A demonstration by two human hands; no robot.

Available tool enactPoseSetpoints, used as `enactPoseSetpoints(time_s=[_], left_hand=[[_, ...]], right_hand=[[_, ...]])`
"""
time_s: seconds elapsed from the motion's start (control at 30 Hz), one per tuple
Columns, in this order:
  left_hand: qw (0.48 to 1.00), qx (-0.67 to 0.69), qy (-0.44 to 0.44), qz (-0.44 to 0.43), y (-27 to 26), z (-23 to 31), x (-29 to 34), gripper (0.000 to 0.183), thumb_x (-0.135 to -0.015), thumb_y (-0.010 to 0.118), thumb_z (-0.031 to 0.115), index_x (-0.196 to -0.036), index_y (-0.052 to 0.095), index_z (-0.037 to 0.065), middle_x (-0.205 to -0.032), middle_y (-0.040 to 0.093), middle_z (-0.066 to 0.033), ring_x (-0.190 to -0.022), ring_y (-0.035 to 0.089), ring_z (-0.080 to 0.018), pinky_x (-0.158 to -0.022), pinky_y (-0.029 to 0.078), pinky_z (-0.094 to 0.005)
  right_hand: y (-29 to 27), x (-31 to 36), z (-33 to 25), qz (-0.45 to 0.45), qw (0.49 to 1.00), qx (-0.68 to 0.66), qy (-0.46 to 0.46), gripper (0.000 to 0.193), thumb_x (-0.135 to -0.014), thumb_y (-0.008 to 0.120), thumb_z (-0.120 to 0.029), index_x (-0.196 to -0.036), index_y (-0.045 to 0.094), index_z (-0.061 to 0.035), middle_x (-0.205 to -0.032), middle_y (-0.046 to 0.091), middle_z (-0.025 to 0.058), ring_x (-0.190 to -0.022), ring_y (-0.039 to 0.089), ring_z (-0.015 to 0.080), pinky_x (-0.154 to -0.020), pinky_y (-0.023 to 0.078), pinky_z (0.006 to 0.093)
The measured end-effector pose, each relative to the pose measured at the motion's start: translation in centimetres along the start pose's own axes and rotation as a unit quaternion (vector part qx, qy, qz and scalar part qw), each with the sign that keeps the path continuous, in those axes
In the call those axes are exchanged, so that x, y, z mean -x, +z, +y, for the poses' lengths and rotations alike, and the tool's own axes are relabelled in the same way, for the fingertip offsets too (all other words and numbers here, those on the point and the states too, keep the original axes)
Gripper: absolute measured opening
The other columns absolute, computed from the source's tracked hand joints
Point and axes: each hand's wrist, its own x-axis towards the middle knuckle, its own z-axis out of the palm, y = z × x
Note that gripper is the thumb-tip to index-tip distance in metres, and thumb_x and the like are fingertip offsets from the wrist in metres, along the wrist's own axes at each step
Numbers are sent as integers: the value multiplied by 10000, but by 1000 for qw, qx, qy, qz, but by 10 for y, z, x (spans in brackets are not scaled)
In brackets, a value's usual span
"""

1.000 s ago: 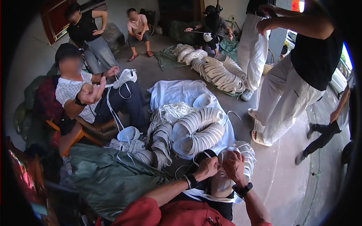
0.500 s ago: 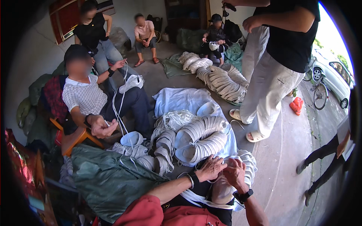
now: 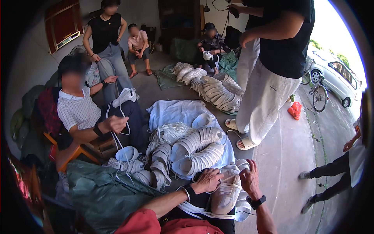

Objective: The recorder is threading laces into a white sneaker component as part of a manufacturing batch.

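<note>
A pale laced shoe (image 3: 225,197) lies across my lap, its toe toward me, white laces (image 3: 230,188) crossing its upper. My left hand (image 3: 209,180) bends over the left side of the shoe near its opening, thumb and fingers drawn together. On the other side, my right hand (image 3: 250,180) is raised beside the shoe with thumb and forefinger pinched and the other fingers lifted. Whatever thin thing either pinch holds is too small to make out. A bundle of loose white laces (image 3: 194,210) lies over my thigh, left of the shoe's toe.
Beyond my hands, curved rows of nested pale shoe uppers (image 3: 198,146) rest on a white cloth (image 3: 175,111). A green sheet (image 3: 101,195) covers the left. A seated person (image 3: 80,111) handles white laces; another person (image 3: 269,85) stands at the right.
My hands, close together over the shoe before, are now apart; the right has moved outward, uncovering the lacing. The seated person on the left has lowered one hand from a stretched lace. The view has shifted slightly.
</note>
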Motion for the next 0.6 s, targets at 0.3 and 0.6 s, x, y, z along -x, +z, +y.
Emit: enactPoseSetpoints(time_s=[0.3,0.6], left_hand=[[980,188,-23,57,11,32,-26,129,-825,522,121,-851,587,13,-716,600,-149,-683,611,-325,-596,475,-385],[888,395,180,-152,23,138,11,133,-821,569,132,-775,556,8,-687,563,-142,-670,585,-318,-595,444,-360]], right_hand=[[-12,25,2,-68,962,-262,30,108,-755,630,-19,-862,614,-21,-827,656,123,-733,642,214,-632,519,307],[-8,5,34,-279,955,-99,31,394,-728,608,-89,-1117,558,-130,-671,618,67,-608,611,191,-559,474,320]])
